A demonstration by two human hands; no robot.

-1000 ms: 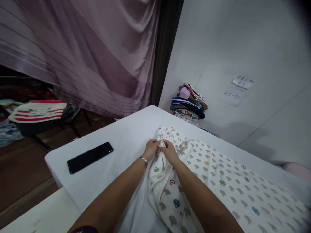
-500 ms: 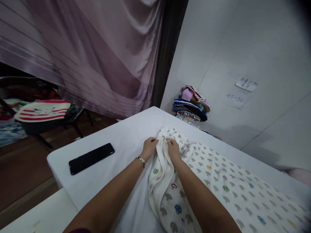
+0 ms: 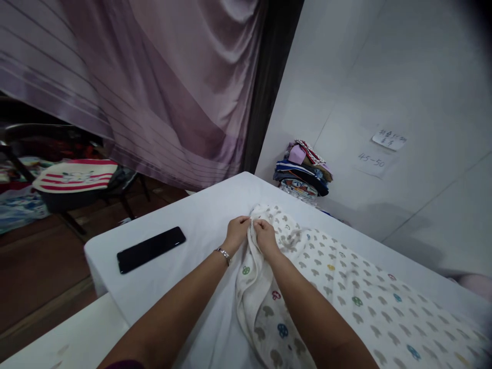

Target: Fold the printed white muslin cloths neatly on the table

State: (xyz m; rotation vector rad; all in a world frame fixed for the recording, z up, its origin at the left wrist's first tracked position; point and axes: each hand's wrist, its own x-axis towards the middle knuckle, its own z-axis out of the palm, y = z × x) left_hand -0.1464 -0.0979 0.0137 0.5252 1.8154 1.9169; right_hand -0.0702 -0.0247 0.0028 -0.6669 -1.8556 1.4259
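Note:
A thin white cloth [image 3: 346, 287] printed with grey, blue, green, red and yellow mushroom shapes spreads over the right part of the table. Its far left edge is bunched up between my hands. My left hand [image 3: 236, 231], with a silver bracelet at the wrist, pinches that edge between thumb and fingers. Close beside it, my right hand [image 3: 266, 237] pinches the same edge, the fingertips of both hands nearly meeting. Below the hands the cloth falls in loose folds toward me. Whether the cloth is one layer or more at the pinch, I cannot tell.
A black phone [image 3: 151, 249] lies on the white-covered table [image 3: 207, 210], left of my hands. Folded clothes [image 3: 302, 171] are stacked by the wall behind the table. A chair holding a red-striped cloth [image 3: 77, 176] stands at left, below a mauve curtain [image 3: 184, 92]. Handwritten papers [image 3: 371, 161] hang on the wall.
My right hand has moved left, close up to my left hand, narrowing the gap between them. The cloth edge there is drawn together. The view has shifted slightly.

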